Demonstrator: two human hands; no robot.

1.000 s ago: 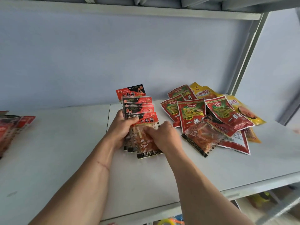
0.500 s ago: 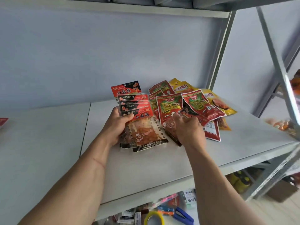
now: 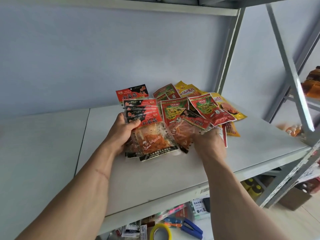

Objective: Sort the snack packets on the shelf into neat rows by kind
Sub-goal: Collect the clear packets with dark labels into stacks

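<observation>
Since half a second ago the right hand has lifted one clear-windowed red-and-black packet off the loose pile, pinching its lower edge. Left hand still grips the fanned stack of matching packets, thumb across their glossy red headers, its lower end resting on the smooth white shelf. Crinkled red-green and yellow foil pouches lie overlapped behind.

On the shelf, two hands: left hand, right hand. Red-black packets number about six, five stacked left of the green-red packets, which number about four. Behind those lie at least two yellow packets.
</observation>
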